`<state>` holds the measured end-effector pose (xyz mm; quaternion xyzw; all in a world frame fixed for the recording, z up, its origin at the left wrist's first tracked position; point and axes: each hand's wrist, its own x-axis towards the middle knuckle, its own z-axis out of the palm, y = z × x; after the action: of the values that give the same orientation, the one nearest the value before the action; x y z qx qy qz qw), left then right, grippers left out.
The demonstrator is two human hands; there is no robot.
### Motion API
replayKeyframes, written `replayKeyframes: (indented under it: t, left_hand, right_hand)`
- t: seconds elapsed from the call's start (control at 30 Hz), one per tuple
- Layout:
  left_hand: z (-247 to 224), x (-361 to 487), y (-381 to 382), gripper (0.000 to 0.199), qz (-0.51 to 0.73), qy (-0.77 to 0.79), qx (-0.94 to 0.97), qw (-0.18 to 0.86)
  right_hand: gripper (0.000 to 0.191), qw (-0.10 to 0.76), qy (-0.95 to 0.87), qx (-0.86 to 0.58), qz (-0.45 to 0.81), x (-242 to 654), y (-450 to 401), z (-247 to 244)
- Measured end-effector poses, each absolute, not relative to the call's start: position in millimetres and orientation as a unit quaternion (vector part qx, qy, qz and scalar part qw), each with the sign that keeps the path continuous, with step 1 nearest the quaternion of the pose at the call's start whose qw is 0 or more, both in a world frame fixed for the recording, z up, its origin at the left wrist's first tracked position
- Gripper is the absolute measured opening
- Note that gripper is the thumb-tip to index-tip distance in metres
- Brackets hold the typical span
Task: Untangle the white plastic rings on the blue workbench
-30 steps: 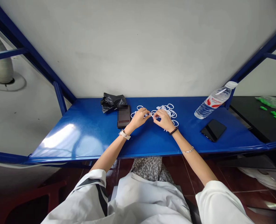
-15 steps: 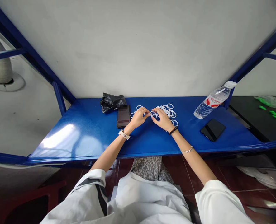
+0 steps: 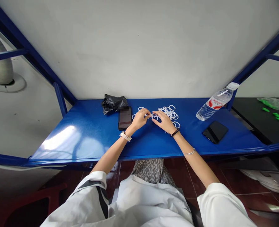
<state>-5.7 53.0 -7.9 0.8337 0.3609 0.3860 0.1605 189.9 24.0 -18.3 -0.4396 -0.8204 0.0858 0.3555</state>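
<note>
Ring [image 3: 155,117], white and thin, sits between the two hands' fingertips. The left hand [image 3: 139,120] has thumb and forefinger pinched together at what looks like the ring's near-left edge. The right hand [image 3: 165,122] curves thumb and forefinger about the other side with a gap between them; whether they press on it, I cannot tell. Small joins or tabs are too fine to make out. To handle it well, I'd keep the left pinch close to the rim and steady, let the right fingertips guide gently from opposite, and avoid pulling hard, since so slim a loop could bend or spring off.

Just beyond and under the right fingers spreads a pile of white rings [image 3: 174,115], overlapping, so a knuckle could snag or drag one. A few loose rings [image 3: 141,108] lie past the left fingers. A dark phone [image 3: 125,119] is just beside the left hand, with a crumpled black bag [image 3: 113,103] beyond it. Well right of the right fingers, a water bottle [image 3: 215,103] stands and a black phone [image 3: 215,131] lies flat on the blue tabletop [image 3: 146,146], neither crowding the fingers.
</note>
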Motion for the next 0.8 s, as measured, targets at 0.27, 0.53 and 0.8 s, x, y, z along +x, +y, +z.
replayKeyframes:
  t: [0.27,0.53,0.8]
  left_hand:
    - [-9.1,-4.8,52.8,0.012,0.392,0.355,0.833,0.161]
    - [-6.3,-5.4,51.4,0.011,0.391,0.357,0.832,0.166]
    - [-3.6,-6.1,51.2,0.009,0.392,0.358,0.830,0.172]
  right_hand:
    - [0.040,0.350,-0.825,-0.437,0.080,190.3,23.0,-16.2]
    - [0.041,0.346,-0.822,-0.445,0.078,190.4,23.1,-16.2]
    - [0.047,0.355,-0.812,-0.455,0.087,190.2,23.8,-16.2]
